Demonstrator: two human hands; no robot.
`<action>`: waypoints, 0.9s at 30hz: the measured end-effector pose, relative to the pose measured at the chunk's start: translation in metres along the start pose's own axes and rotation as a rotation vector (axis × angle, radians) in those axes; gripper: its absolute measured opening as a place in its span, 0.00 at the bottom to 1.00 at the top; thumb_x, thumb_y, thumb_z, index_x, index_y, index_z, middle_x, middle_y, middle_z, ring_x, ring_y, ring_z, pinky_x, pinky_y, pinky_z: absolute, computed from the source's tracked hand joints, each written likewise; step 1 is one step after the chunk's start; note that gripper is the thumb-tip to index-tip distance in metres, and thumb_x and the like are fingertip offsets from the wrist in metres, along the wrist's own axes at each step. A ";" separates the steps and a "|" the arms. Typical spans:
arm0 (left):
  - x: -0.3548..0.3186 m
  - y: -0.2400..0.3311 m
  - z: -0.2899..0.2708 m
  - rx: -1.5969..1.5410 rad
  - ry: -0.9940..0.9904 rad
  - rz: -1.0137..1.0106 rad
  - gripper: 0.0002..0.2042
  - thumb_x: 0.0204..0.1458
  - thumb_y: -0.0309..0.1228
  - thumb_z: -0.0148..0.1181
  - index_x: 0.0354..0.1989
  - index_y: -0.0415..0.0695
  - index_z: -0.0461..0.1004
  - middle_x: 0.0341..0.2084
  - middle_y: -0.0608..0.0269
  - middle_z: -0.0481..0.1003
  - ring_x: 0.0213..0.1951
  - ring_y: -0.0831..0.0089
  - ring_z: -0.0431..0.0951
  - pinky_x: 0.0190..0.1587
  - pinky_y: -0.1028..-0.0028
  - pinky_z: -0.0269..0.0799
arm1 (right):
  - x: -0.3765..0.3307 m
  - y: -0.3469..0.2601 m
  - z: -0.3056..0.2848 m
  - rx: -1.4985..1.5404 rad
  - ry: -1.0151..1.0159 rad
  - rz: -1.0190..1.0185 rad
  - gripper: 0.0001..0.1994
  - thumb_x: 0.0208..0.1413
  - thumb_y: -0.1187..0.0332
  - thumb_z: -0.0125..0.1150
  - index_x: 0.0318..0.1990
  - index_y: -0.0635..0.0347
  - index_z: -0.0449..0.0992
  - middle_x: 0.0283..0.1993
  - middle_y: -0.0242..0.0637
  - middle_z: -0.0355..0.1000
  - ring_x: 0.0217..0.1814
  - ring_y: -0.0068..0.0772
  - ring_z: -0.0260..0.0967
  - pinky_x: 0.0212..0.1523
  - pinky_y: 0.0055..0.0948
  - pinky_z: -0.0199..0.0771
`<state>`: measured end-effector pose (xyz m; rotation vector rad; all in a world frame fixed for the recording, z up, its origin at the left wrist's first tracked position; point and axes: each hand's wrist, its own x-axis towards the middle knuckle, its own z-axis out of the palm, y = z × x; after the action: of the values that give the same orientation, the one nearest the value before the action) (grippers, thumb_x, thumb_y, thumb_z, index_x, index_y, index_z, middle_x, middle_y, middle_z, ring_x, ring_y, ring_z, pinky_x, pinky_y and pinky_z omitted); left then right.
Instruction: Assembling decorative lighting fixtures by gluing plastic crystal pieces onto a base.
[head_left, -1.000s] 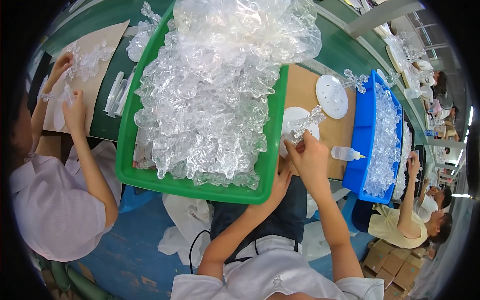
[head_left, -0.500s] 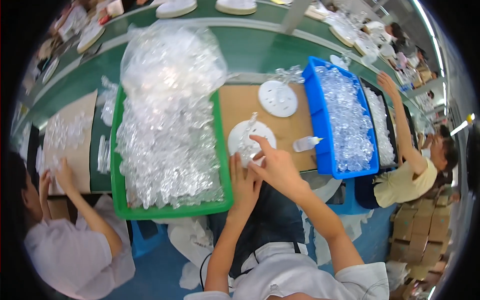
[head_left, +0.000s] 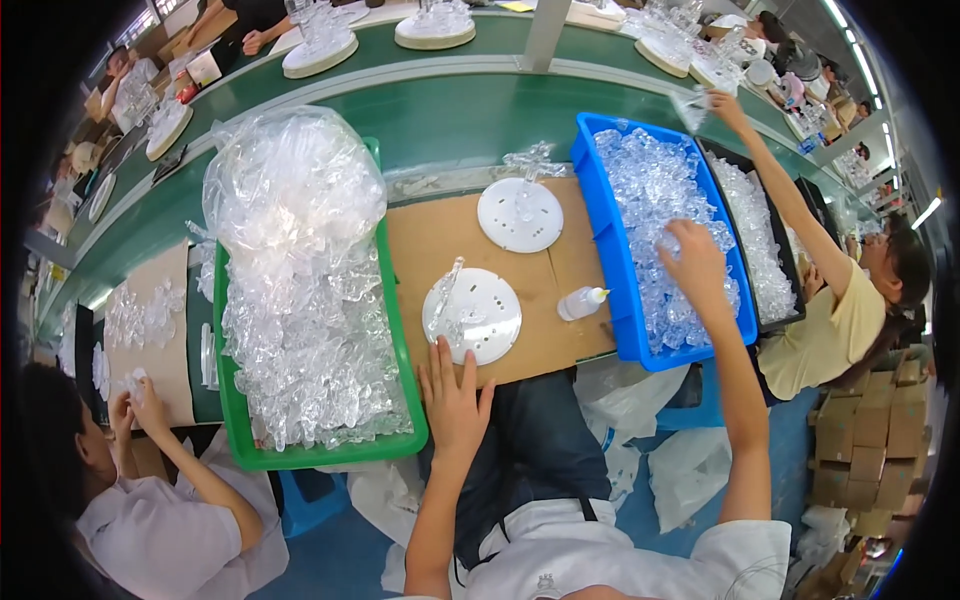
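My left hand (head_left: 455, 395) lies flat and open on the near edge of the brown cardboard mat (head_left: 430, 240), just below a white round disc (head_left: 480, 320) that carries one upright clear plastic piece. My right hand (head_left: 693, 265) reaches into the blue bin (head_left: 610, 240) of clear plastic pieces, fingers curled down among them; what it grips is hidden. A second white disc (head_left: 520, 213) lies farther back on the mat. A small squeeze bottle (head_left: 581, 302) lies beside the bin.
A green tray (head_left: 390, 300) heaped with clear pieces in a plastic bag stands at the left. A green conveyor (head_left: 450, 110) runs behind with loaded discs. One person works at my left, another at my right beside a black bin (head_left: 765, 250).
My right hand left the near disc and moved right into the blue bin. My left hand slid down to the mat's near edge. The view swung right and closer.
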<state>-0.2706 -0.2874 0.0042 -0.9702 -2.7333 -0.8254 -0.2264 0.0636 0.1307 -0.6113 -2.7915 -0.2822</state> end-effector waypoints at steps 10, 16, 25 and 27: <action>0.000 -0.001 0.001 -0.043 -0.014 -0.025 0.23 0.53 0.37 0.57 0.57 0.43 0.65 0.64 0.41 0.50 0.65 0.45 0.50 0.62 0.47 0.48 | -0.052 -0.137 -0.030 0.911 -0.394 -0.125 0.13 0.47 0.73 0.60 0.42 0.61 0.73 0.39 0.40 0.73 0.35 0.31 0.72 0.37 0.27 0.72; 0.002 -0.001 0.003 -0.063 -0.039 -0.024 0.22 0.53 0.38 0.56 0.55 0.42 0.67 0.64 0.40 0.50 0.65 0.44 0.50 0.62 0.46 0.47 | -0.039 -0.178 0.024 0.812 -0.376 -0.271 0.11 0.45 0.71 0.61 0.39 0.60 0.76 0.36 0.43 0.71 0.33 0.39 0.71 0.36 0.32 0.72; -0.001 -0.002 0.004 -0.104 -0.009 -0.030 0.23 0.53 0.36 0.57 0.57 0.43 0.66 0.64 0.41 0.51 0.65 0.45 0.50 0.63 0.47 0.46 | -0.029 -0.182 0.019 0.782 -0.348 -0.379 0.07 0.44 0.72 0.65 0.32 0.59 0.74 0.33 0.40 0.68 0.33 0.41 0.70 0.33 0.36 0.70; 0.000 -0.001 0.004 -0.107 0.000 -0.038 0.22 0.53 0.35 0.57 0.56 0.43 0.66 0.64 0.41 0.51 0.65 0.45 0.51 0.63 0.46 0.46 | -0.023 -0.181 0.024 0.757 -0.325 -0.504 0.06 0.44 0.72 0.65 0.29 0.59 0.73 0.32 0.37 0.68 0.33 0.40 0.70 0.33 0.34 0.70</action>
<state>-0.2704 -0.2859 0.0007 -0.9396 -2.7403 -0.9866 -0.2894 -0.1007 0.0774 0.2491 -2.9768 0.8202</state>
